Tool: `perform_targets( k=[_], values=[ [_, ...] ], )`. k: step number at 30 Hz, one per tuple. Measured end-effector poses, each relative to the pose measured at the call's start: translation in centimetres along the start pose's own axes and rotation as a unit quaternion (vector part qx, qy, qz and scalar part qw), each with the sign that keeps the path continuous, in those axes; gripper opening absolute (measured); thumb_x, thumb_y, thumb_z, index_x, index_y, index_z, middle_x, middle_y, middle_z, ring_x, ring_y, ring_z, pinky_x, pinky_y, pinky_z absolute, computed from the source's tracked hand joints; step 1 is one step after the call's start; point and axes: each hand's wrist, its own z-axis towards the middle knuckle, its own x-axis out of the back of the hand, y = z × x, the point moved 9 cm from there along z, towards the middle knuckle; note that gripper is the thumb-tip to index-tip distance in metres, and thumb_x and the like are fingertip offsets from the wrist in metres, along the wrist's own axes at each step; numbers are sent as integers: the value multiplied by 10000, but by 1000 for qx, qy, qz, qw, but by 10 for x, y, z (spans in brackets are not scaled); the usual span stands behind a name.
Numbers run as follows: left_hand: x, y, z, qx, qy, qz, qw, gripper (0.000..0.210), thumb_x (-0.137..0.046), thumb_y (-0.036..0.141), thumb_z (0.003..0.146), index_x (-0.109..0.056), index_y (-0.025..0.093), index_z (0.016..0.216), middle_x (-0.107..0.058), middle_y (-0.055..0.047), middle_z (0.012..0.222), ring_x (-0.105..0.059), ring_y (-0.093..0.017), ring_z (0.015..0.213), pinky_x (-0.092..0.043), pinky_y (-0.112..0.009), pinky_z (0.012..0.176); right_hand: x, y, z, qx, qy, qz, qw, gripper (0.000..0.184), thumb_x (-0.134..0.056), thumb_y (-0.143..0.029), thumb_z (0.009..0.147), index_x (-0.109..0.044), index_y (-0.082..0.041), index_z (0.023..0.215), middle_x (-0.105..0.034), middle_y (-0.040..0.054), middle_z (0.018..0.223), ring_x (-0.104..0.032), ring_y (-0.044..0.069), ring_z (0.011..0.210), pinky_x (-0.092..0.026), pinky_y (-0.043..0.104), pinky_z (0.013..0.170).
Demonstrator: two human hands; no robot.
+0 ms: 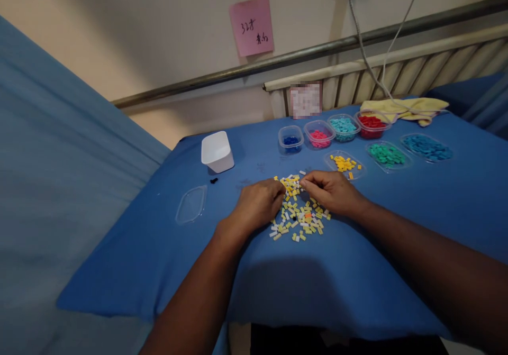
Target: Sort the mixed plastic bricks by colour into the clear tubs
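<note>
Pcs [302, 211] on blue-clothed tbl [428, 201], rad [444, 66] behind

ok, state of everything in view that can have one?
Small pieces: loose, spread out
Left hand: curled, hold unclear
Right hand: curled, hold unclear
Dark-blue pieces' tub: open
Pink pieces' tub: open
Light-blue pieces' tub: open
Red pieces' tub: open
Yellow pieces' tray: loaded
Green pieces' tray: loaded
Blue pieces' tray: loaded
White tub: standing
Clear lid: lying flat
Yellow cloth: crumpled
</note>
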Motion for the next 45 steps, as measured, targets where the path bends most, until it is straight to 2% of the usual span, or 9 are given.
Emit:
perform_targets(
  k=[13,18,21,24,27,31,40,42,45],
  values=[
    [-2,10,3,-10,-35,-7,999,296,-552,140,969,-796,206,1125,-780,-105,1137,-717,-266,1004,-512,-349,824,-1,-3,0,8,-6,-2,1000,264,-627,-366,1042,-780,-215,888,-699,-20,718,-614,152,661,-442,294,648],
    [1,10,-2,-15,-38,-3,999,237,-546,145,953,-775,195,989,-761,-99,1018,-684,-252,890,-468,-354,757,-1,-3,0,11,-5,3,1000,261,-621,-353,1042,-772,-211,885,-700,-17,721,-615,151,659,-444,292,643],
    [2,3,-4,2,-14,-78,997,186,-582,168,944,-760,185,997,-752,-80,981,-646,-211,807,-448,-342,730,-1,-4,0,15,-5,0,1000,263,-618,-351,1049,-771,-214,885,-703,-15,713,-619,154,649,-449,294,634],
    [-3,-12,-3,66,30,-289,955,171,-673,311,968,-766,181,1028,-745,-51,916,-621,-168,740,-457,-309,701,-1,-15,-2,50,-2,-8,999,197,-631,-325,1048,-785,-219,987,-749,6,809,-662,164,702,-492,301,672],
    [-13,-20,-1,118,89,-496,856,302,-813,441,885,-771,167,1005,-739,-41,891,-629,-147,745,-487,-282,710,-1,-35,-5,123,6,-24,992,193,-689,-288,1021,-765,-230,1188,-781,51,989,-708,191,827,-552,328,758],
    [-21,-13,3,137,128,-595,782,384,-919,442,778,-768,149,976,-740,-36,841,-654,-134,745,-519,-266,735,1,-53,-9,183,33,-52,981,238,-694,-246,1032,-732,-250,1267,-782,90,1118,-734,236,991,-596,387,858],
    [-31,-9,6,188,132,-648,726,565,-949,469,752,-744,148,1170,-790,-51,932,-716,-133,764,-587,-267,776,2,-59,-7,205,66,-140,967,125,-646,-189,1062,-723,-249,1140,-770,100,1113,-719,252,1047,-588,414,926],
    [-33,-6,6,187,124,-645,731,580,-942,467,757,-748,150,1201,-793,-55,937,-719,-143,770,-593,-279,783,-1,-58,-6,196,58,-155,967,130,-635,-160,1050,-718,-246,1101,-763,96,1081,-713,251,1023,-581,405,904],
    [-31,2,6,159,114,-605,772,413,-862,436,833,-799,149,1125,-794,-61,922,-701,-149,759,-568,-271,742,-4,-57,-5,184,49,-160,969,127,-638,-133,1019,-702,-237,1052,-749,85,1019,-704,243,959,-569,379,850]
  ],
)
